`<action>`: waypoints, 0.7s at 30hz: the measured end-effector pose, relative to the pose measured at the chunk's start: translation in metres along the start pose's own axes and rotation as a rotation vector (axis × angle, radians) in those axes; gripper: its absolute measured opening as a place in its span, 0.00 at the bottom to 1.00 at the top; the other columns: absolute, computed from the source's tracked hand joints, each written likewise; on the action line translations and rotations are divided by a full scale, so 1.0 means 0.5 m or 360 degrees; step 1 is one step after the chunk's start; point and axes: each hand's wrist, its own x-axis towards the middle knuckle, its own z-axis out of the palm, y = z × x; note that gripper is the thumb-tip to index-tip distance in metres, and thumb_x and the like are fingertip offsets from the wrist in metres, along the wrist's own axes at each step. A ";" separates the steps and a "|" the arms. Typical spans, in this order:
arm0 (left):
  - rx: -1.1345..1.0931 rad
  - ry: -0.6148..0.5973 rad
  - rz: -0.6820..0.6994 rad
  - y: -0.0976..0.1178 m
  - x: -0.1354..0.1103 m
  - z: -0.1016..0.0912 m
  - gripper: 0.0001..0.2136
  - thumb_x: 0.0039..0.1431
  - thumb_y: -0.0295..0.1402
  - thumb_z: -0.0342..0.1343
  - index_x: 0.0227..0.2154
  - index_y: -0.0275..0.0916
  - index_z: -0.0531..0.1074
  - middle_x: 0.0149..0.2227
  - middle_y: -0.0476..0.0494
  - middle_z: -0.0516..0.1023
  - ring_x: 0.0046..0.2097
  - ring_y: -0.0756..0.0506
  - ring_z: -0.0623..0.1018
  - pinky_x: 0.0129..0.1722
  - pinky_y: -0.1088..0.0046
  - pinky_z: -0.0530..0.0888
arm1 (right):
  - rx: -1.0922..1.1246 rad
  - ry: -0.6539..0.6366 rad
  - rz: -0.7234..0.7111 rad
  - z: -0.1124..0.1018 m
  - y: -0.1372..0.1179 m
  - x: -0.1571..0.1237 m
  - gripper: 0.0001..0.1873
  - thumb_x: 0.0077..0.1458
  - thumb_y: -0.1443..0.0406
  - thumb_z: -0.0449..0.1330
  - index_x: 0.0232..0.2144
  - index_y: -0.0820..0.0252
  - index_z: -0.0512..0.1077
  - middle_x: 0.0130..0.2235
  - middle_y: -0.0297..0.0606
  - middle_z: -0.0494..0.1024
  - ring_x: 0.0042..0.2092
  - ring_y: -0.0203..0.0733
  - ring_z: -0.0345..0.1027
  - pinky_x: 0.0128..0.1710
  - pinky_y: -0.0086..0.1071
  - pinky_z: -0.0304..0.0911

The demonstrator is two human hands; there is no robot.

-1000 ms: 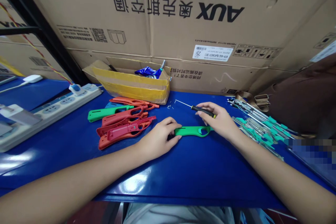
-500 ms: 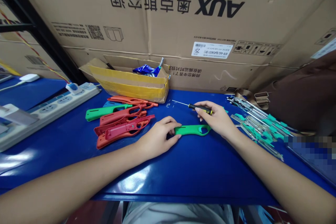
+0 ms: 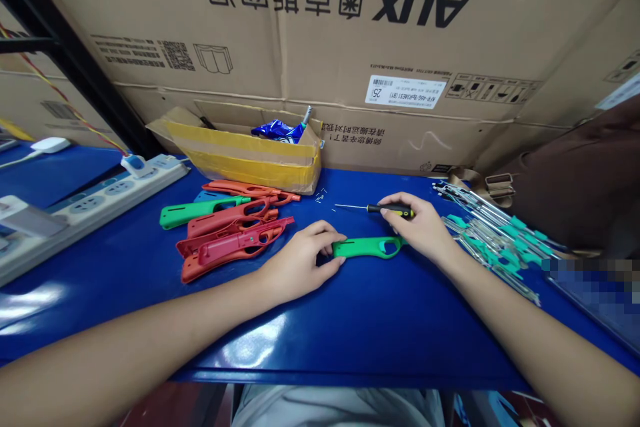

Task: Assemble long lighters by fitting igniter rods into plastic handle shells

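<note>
A green plastic handle shell [image 3: 367,247] lies flat on the blue table [image 3: 350,320]. My left hand [image 3: 303,263] is closed on its left end, thumb and fingers pinching it. My right hand [image 3: 423,230] rests over the shell's right end and grips a small screwdriver [image 3: 375,209] by its black and yellow handle. The thin shaft points left, low over the table. A few tiny screws [image 3: 321,196] lie just beyond the tip.
A pile of red and green handle shells [image 3: 230,227] lies at the left. Behind it stands a taped cardboard tray [image 3: 245,157] with a blue packet. A white power strip [image 3: 95,197] runs along the far left. Metal rods with teal parts [image 3: 493,233] lie right. Big cardboard boxes [image 3: 320,47] wall the back.
My right hand has turned the screwdriver so the shaft lies flatter and points left, its tip lower than before. My left hand and the green shell stay where they were.
</note>
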 end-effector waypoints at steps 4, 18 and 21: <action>-0.0007 -0.0004 0.0003 -0.002 -0.003 -0.001 0.14 0.62 0.28 0.58 0.50 0.33 0.76 0.44 0.41 0.73 0.36 0.50 0.75 0.41 0.71 0.78 | -0.0045 0.0029 -0.0075 -0.008 -0.014 -0.007 0.12 0.51 0.59 0.62 0.35 0.59 0.78 0.35 0.39 0.80 0.33 0.41 0.70 0.34 0.35 0.64; -0.0001 -0.0007 0.0014 -0.002 -0.001 -0.001 0.13 0.62 0.28 0.58 0.50 0.34 0.76 0.44 0.42 0.73 0.36 0.50 0.75 0.41 0.70 0.78 | 0.0170 -0.0124 -0.0029 -0.006 -0.022 -0.014 0.16 0.51 0.56 0.66 0.39 0.59 0.77 0.30 0.35 0.76 0.26 0.36 0.65 0.27 0.32 0.61; -0.0015 0.0015 0.0014 -0.002 0.000 0.001 0.13 0.62 0.28 0.59 0.49 0.34 0.76 0.44 0.42 0.74 0.35 0.51 0.75 0.41 0.70 0.78 | 0.0454 0.0035 0.0023 -0.012 -0.031 -0.015 0.17 0.50 0.56 0.68 0.40 0.59 0.75 0.25 0.31 0.73 0.23 0.34 0.64 0.24 0.30 0.59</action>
